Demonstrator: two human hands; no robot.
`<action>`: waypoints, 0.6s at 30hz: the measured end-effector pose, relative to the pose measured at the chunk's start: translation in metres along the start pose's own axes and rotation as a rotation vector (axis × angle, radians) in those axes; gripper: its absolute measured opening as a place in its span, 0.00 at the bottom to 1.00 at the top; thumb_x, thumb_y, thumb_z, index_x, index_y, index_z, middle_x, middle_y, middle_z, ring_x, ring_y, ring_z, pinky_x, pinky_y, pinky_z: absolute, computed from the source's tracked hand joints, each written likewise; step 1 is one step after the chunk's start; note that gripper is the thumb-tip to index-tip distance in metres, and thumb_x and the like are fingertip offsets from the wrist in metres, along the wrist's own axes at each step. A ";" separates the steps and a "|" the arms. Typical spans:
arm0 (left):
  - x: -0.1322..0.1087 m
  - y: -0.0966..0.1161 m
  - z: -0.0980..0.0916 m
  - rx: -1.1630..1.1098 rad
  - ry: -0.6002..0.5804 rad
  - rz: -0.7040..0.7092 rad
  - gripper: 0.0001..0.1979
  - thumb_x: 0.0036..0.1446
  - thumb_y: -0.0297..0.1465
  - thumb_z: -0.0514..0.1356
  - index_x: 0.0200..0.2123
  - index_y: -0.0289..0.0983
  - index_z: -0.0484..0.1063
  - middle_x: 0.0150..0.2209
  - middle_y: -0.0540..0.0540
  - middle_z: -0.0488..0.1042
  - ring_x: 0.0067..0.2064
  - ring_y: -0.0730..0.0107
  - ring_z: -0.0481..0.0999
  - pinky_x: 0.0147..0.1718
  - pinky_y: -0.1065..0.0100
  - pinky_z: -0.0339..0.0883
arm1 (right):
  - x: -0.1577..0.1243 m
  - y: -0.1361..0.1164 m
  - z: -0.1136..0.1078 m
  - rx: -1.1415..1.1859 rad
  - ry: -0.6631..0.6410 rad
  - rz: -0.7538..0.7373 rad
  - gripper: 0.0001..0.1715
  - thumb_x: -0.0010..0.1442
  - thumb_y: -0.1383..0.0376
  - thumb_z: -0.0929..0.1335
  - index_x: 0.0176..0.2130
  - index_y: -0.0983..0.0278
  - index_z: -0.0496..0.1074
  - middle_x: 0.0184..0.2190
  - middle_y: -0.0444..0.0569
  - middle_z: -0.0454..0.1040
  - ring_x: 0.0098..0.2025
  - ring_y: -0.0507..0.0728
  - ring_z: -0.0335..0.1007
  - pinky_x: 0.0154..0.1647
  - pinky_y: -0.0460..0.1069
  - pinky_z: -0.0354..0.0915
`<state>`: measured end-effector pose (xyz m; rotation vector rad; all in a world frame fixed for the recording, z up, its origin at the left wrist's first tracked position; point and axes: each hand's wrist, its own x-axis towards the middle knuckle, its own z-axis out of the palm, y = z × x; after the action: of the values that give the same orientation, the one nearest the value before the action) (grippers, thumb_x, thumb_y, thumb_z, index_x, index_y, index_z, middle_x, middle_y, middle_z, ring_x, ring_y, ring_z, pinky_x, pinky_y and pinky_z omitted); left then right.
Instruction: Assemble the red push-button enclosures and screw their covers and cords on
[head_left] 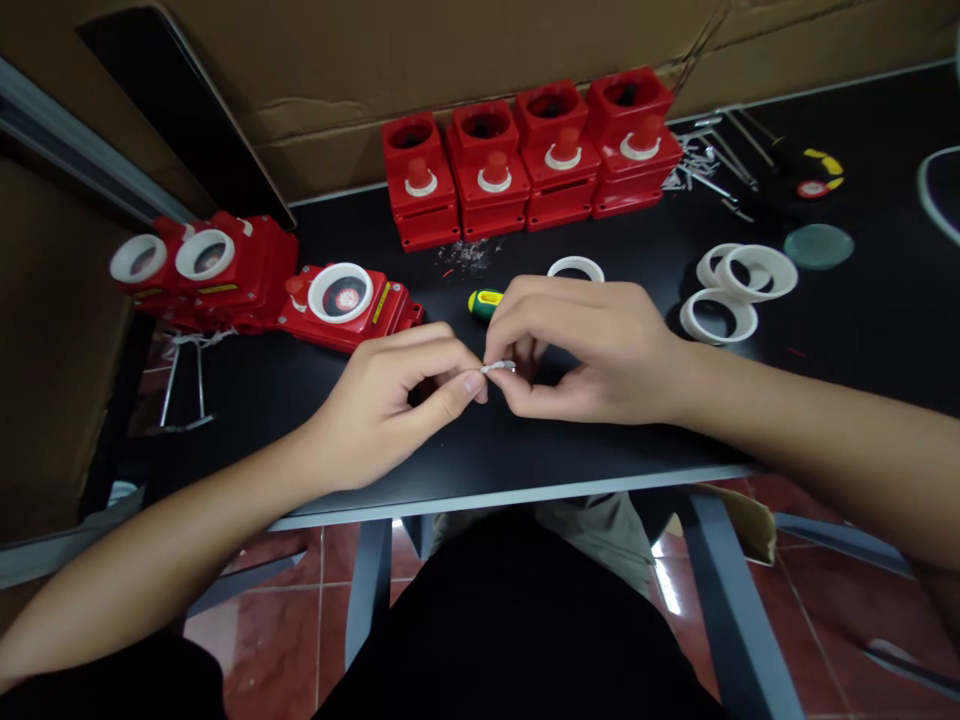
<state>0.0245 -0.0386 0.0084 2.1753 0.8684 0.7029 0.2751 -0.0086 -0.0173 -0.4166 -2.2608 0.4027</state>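
Observation:
A short, twisted greyish-white strand point(498, 367) spans the gap between my hands, low over the black table. My left hand point(409, 395) pinches its left end between thumb and forefinger. At the other end, the fingertips of my right hand point(589, 350) are closed on it, and its right tip looks shiny. Behind my right hand lie a green and yellow screwdriver handle point(484, 303), partly covered, and a white ring point(575, 266). Just beyond my left hand is a red housing point(382, 310) with a white ring point(340, 293) around its round window.
Several red housings point(491, 215) with open round holes stand in a row at the back. More red housings point(259, 265) sit at left. Loose white rings point(721, 317), a glass disc point(819, 246) and metal rods point(742, 150) lie at right. A dark flat panel point(180, 110) leans at back left.

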 end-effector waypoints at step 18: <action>-0.003 0.005 -0.001 0.152 0.018 0.012 0.13 0.76 0.26 0.62 0.35 0.36 0.79 0.33 0.51 0.75 0.33 0.72 0.74 0.33 0.69 0.64 | -0.001 -0.006 0.005 -0.114 0.020 0.023 0.04 0.65 0.73 0.68 0.39 0.64 0.71 0.35 0.43 0.74 0.33 0.47 0.67 0.31 0.45 0.58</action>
<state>0.0240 -0.0435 0.0125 2.3137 0.9457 0.6825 0.2706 -0.0149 -0.0189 -0.5032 -2.2684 0.2816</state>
